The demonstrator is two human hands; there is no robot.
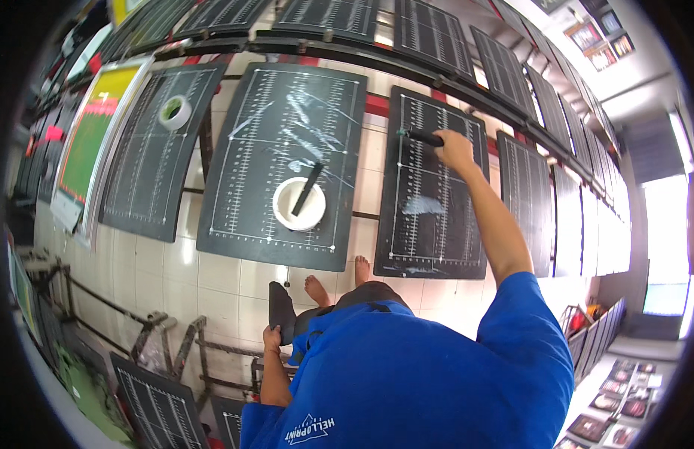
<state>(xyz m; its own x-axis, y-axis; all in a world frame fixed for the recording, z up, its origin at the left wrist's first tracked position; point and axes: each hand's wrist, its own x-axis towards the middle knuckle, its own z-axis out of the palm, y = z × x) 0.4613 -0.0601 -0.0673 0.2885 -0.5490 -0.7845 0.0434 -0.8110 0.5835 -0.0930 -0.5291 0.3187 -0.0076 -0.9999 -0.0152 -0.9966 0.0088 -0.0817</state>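
Observation:
My right hand (pixel 454 151) reaches out over a dark board (pixel 466 224) with printed white scale lines and grips a black stick-like tool (pixel 423 138). The tool points left across the board's far part and has a small greenish end; its exact kind I cannot make out. My left hand (pixel 272 338), low beside my body, is closed on a dark grey cloth-like piece (pixel 281 310). On the larger board (pixel 249 217) to the left stands a white tub (pixel 320 213) with a black flat stick (pixel 309 188) leaning in it. Whitish smears mark both boards.
A roll of tape (pixel 175 112) lies on the board farther left, beside a framed screen (pixel 92 150) in green and yellow. More boards (pixel 436 34) line a dark rail (pixel 407 60) at the back. Metal racks (pixel 160 322) stand at lower left. My bare feet (pixel 317 290) are on the tiled floor.

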